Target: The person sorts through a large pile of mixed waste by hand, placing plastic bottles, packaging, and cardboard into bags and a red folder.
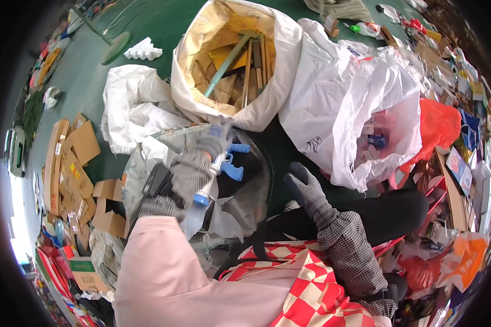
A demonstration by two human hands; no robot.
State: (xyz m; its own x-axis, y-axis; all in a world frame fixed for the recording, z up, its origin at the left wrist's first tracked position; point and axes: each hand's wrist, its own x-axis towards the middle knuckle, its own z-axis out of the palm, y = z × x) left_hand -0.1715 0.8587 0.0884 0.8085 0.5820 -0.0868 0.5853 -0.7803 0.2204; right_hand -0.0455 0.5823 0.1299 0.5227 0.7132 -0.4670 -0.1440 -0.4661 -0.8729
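My left hand (pixel 191 174), in a grey knit glove, reaches over a clear plastic bag (pixel 163 139) in front of me. Motion smears its fingers, and I cannot tell whether they hold anything. Just right of them lies a blue toy gun (pixel 233 169). Below the hand is a clear plastic bottle (pixel 195 217) with a blue cap. A black object (pixel 157 181) sits along the left side of that hand. My right hand (pixel 311 193), also gloved in grey, hovers near my dark-clad leg, fingers stretched out and holding nothing.
Ahead stands a large white sack (pixel 181 82) with wooden sticks and a pale green bar inside. An open white plastic bag (pixel 322 120) is to its right, beside a red bag (pixel 439 128). Flattened cardboard (pixel 73 174) is piled at left; mixed waste (pixel 447 60) covers the right side.
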